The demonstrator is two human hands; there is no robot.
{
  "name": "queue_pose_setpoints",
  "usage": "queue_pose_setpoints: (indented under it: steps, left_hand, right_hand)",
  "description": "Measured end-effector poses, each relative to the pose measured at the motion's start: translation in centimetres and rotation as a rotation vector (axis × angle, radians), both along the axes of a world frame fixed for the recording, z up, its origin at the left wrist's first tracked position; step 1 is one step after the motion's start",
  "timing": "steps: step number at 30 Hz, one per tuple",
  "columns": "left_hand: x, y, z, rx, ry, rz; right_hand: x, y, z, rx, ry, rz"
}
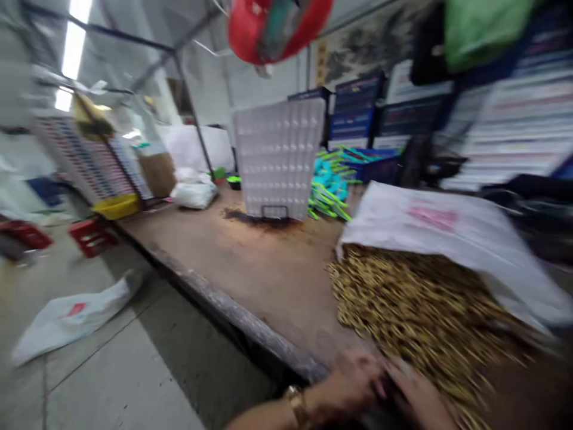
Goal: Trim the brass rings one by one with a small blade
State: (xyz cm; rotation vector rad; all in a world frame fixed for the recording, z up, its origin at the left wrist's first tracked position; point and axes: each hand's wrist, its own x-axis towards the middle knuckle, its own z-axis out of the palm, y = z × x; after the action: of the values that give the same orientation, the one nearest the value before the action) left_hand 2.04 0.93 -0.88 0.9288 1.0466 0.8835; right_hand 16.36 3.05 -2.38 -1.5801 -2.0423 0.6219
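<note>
Both hands are close together at the table's front edge, blurred by motion. My left hand point(353, 379), with a gold-coloured watch or bracelet point(297, 406) at its wrist, has its fingers curled together. My right hand point(418, 388) lies right beside it, fingers bent inward. Between them is something dark point(391, 394), too smeared to name; both hands seem closed on it. Just beyond my right hand spreads a big heap of brass-coloured metal pieces with ring-shaped ends point(403, 304). It spills from a white woven sack point(430, 215) with pink print.
A pale dimpled panel point(280, 158) stands upright on the brown table point(215, 251). Behind it are turquoise-and-lime pieces point(329, 185) and stacked blue boxes point(353, 113). A red object point(277, 30) hangs overhead. Left on the floor are a white sack point(76, 313) and a red stool point(92, 237).
</note>
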Motion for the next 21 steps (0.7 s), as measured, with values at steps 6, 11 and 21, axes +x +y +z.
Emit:
queue_pose_setpoints:
  steps: [6, 11, 21]
  left_hand:
    - [-0.6, -0.6, 1.7, -0.118, -0.186, -0.001]
    - [-1.3, -1.4, 1.6, -0.104, -0.278, -0.025]
    - [-1.3, -1.3, 1.3, -0.041, -0.217, 0.059]
  right_hand:
    - [-1.7, -1.0, 2.2, -0.430, 0.659, -0.103]
    - [-2.3, -1.5, 2.8, -0.429, 0.683, -0.080]
    - [-1.9, -2.0, 2.5, -0.151, 0.210, 0.011]
